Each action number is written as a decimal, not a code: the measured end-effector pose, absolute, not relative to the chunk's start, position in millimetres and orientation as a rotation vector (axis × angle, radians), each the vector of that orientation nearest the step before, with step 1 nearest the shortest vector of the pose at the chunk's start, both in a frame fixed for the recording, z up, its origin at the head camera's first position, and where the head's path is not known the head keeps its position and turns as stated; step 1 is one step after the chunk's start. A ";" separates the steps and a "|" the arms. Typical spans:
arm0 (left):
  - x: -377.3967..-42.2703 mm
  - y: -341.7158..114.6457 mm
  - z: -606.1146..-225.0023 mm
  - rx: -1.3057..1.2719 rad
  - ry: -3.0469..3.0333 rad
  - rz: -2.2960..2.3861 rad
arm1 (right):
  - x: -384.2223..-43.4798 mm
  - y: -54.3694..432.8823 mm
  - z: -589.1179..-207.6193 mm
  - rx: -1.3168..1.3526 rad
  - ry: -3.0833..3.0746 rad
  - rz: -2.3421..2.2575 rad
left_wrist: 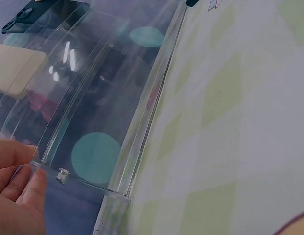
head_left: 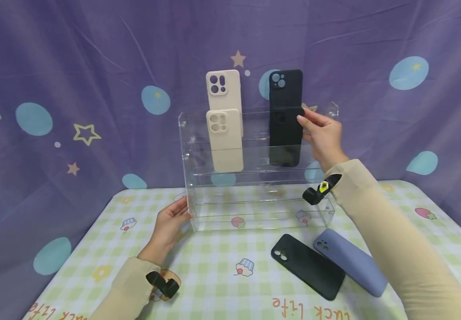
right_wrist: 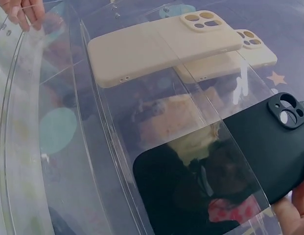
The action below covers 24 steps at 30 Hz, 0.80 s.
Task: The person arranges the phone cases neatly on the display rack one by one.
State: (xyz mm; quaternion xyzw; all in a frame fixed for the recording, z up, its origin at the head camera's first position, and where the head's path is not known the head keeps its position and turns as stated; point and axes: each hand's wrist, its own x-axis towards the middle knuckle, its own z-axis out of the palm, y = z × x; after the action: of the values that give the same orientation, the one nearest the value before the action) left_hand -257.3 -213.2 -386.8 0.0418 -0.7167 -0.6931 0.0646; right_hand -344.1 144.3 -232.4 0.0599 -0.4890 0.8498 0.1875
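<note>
A clear acrylic display rack [head_left: 262, 189] with stepped tiers stands on the table. At its left side my left hand [head_left: 169, 226] pinches the edge of the side panel, thumb in front; the left wrist view shows the fingertips at that edge. My right hand [head_left: 325, 135] holds a black phone case [head_left: 284, 129] by its right edge, between thumb and fingers. That case stands upright, its lower part behind a clear front lip in the right wrist view. Behind it rises another black phone case [head_left: 292, 91]. Left of these, a cream phone case [head_left: 228, 146] stands before a second cream phone case [head_left: 232, 95].
In front of the rack at the right, a black phone case [head_left: 310, 269] lies flat beside a blue-grey phone case [head_left: 354, 264], their edges overlapping. A checked tablecloth [head_left: 214, 284] covers the table. Close behind hangs a purple patterned curtain [head_left: 106, 66].
</note>
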 end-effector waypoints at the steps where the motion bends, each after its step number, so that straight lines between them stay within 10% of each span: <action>1: -257.3 -213.0 -386.3 0.122 -2.164 -2.091 | -343.5 145.2 -232.2 0.164 -1.393 2.386; 24: -256.0 -214.7 -387.8 0.117 -2.149 -2.086 | -334.6 154.3 -230.8 0.049 -1.660 2.184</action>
State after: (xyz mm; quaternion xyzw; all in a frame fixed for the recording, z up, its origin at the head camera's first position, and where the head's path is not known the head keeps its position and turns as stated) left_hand -256.0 -214.7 -387.8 0.0391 -0.7151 -0.6942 0.0720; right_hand -334.6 154.3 -230.8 0.0174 -0.5930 0.7804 0.1975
